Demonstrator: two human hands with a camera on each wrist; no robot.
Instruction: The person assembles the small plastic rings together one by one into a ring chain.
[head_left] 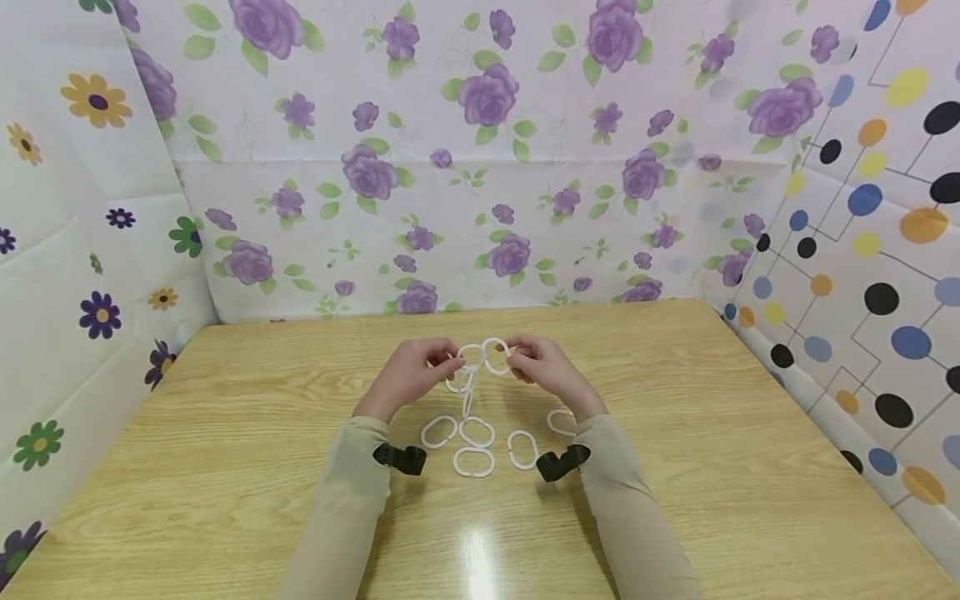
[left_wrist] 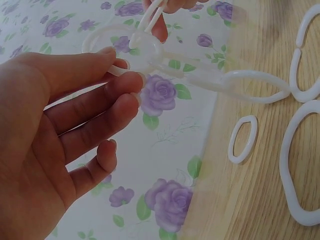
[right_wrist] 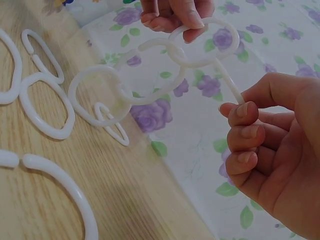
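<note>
left hand: the left hand (head_left: 411, 371), at the middle of the head view, had its fingers pinching the top ring (right_wrist: 236, 40) of a white chain.
right hand: the right hand (head_left: 551, 367), just right of centre, had its fingers pinching a single ring (right_wrist: 229, 81).
single ring: this lay against the top ring near the centre of the head view; whether it was hooked through could not be told.
chain: the chain (right_wrist: 156, 95) hung below the left fingers, toward the lower middle of the head view; whether its low end touched the ring beneath could not be told.
loose rings: five loose rings (head_left: 474, 449) lay on the bench (head_left: 187, 500), lower centre, the rightmost partly hidden by the right arm.
wrists: each wore a black camera (head_left: 405, 458) over a pale sleeve (head_left: 337, 500).
cloths: purple-flowered cloth (head_left: 457, 208) spanned the top; dotted cloth (head_left: 840, 275) stood at the right edge.
</note>
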